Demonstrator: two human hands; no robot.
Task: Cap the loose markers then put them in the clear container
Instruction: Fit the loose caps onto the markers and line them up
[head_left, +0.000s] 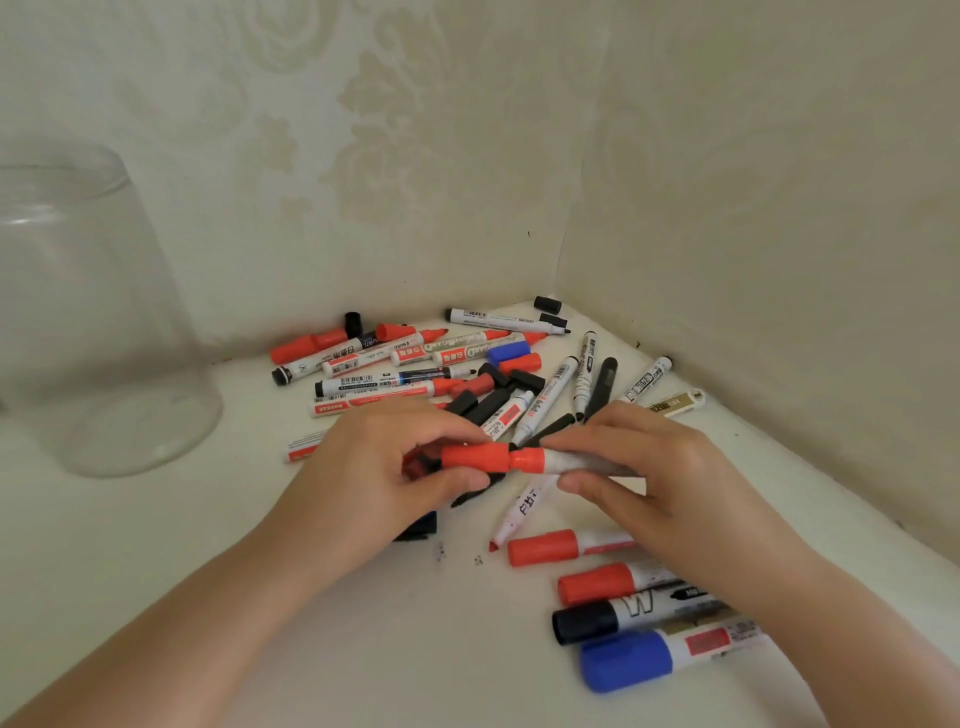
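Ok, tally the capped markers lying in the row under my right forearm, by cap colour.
Red-capped markers: 2
Black-capped marker: 1
Blue-capped marker: 1
Total: 4
Left out: the red marker held between the left hand and the right hand.

Two walls (415, 130) meet in a corner (563, 249) at the back right, both papered in pale cream with a faint raised floral pattern. A white worktop (156, 545) runs into that corner and butts against both walls. The light is soft and even, with dim shadow along the seam where worktop meets wall.
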